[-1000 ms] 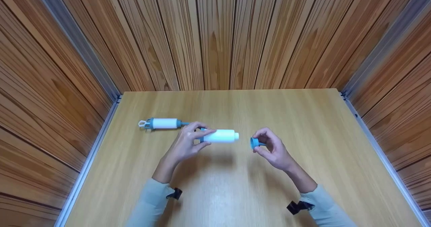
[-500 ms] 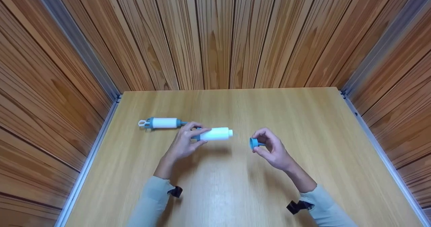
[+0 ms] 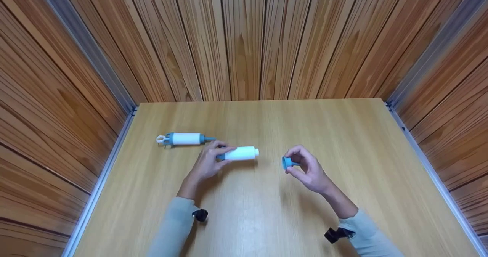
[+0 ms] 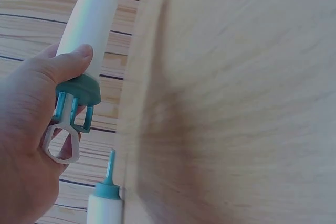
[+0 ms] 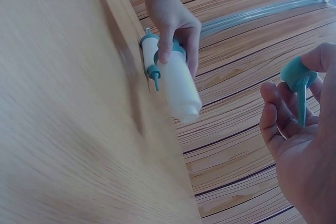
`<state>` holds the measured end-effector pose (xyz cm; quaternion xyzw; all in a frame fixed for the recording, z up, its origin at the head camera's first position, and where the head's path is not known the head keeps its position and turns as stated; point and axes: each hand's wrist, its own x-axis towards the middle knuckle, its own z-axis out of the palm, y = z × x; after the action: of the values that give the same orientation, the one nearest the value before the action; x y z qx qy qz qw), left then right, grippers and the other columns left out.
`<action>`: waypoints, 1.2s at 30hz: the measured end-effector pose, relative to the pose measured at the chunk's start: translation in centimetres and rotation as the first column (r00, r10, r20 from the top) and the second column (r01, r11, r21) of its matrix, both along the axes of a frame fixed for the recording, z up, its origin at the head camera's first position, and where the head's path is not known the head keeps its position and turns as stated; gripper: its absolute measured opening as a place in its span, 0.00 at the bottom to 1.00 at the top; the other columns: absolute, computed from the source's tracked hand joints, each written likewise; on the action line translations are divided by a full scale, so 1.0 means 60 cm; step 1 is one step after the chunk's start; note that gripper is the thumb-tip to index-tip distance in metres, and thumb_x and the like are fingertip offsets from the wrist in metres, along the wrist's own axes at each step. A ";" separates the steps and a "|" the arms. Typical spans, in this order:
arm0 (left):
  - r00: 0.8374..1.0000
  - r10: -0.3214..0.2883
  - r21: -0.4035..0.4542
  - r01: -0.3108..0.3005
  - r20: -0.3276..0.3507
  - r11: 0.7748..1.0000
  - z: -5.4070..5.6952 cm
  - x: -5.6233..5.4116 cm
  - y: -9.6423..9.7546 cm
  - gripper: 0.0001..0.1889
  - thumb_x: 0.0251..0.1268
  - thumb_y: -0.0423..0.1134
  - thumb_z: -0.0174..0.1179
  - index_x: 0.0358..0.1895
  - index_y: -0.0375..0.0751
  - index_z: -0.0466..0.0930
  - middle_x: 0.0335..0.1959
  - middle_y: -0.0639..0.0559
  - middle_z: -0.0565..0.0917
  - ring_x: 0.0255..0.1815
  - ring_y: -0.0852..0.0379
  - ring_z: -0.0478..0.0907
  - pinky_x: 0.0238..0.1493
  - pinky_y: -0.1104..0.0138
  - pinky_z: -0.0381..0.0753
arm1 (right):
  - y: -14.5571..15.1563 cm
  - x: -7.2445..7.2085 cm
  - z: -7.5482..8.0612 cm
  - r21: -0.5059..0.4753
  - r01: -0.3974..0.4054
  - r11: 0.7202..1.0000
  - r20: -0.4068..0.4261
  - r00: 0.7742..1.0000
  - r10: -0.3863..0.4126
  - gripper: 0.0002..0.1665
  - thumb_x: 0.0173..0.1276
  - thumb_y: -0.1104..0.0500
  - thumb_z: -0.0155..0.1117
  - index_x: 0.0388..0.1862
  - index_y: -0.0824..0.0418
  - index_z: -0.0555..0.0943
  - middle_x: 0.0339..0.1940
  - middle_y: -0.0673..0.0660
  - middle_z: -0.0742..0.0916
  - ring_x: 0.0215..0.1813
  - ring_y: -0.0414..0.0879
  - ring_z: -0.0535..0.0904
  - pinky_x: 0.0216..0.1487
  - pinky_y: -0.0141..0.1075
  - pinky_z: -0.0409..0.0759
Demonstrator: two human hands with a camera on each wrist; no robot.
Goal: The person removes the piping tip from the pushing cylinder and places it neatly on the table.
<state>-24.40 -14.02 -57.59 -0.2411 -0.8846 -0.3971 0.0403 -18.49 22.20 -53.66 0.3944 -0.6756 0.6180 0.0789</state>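
Note:
My left hand (image 3: 209,161) grips a white syringe barrel (image 3: 242,153) near its teal collar, and the bare, narrow end points right. In the left wrist view, a teal finger grip (image 4: 79,91) and a white plunger ring (image 4: 62,145) show at the barrel's other end. My right hand (image 3: 308,170) pinches a teal nozzle (image 3: 286,163) by its wide cap; its open side faces the barrel across a gap. In the right wrist view, the nozzle's thin stem (image 5: 302,103) points down toward the palm.
A second syringe (image 3: 186,138), its nozzle on, lies on the wooden table (image 3: 259,219) behind and left of my left hand. Wood-panelled walls (image 3: 244,43) border the table at the back and sides, with metal rails (image 3: 101,180) along the side edges.
My left hand has drawn the syringe barrel slightly left, which widens the gap to the nozzle. The right hand with the nozzle has barely moved.

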 end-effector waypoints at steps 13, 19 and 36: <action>0.996 0.039 -0.060 -0.034 0.076 0.998 -0.020 -0.020 -0.011 0.25 0.75 0.35 0.75 0.72 0.52 0.88 0.70 0.40 0.85 0.73 0.36 0.81 0.77 0.41 0.82 | -0.001 -0.001 0.003 -0.003 -0.008 1.000 -0.014 1.000 0.008 0.21 0.68 0.86 0.60 0.59 0.81 0.73 0.48 0.65 0.82 0.48 0.39 0.87 0.55 0.27 0.90; 0.996 0.054 -0.089 -0.048 0.070 0.995 -0.028 -0.022 -0.015 0.24 0.74 0.36 0.76 0.71 0.53 0.90 0.68 0.42 0.87 0.73 0.37 0.81 0.78 0.40 0.80 | -0.002 0.002 0.005 0.005 0.005 1.000 0.004 1.000 -0.005 0.21 0.68 0.86 0.60 0.59 0.81 0.73 0.48 0.66 0.82 0.48 0.39 0.87 0.54 0.27 0.91; 0.992 0.079 -0.095 -0.070 0.099 0.993 -0.042 -0.026 -0.015 0.23 0.74 0.35 0.76 0.69 0.53 0.91 0.67 0.43 0.87 0.72 0.39 0.82 0.77 0.41 0.82 | 0.001 0.000 0.001 -0.001 0.001 1.000 -0.020 1.000 -0.001 0.20 0.69 0.86 0.59 0.59 0.81 0.73 0.45 0.65 0.81 0.47 0.37 0.86 0.53 0.27 0.90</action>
<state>-25.93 -14.93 -60.11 -0.1886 -0.9112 -0.3664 -0.0015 -18.49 22.24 -53.61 0.4002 -0.6744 0.6145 0.0862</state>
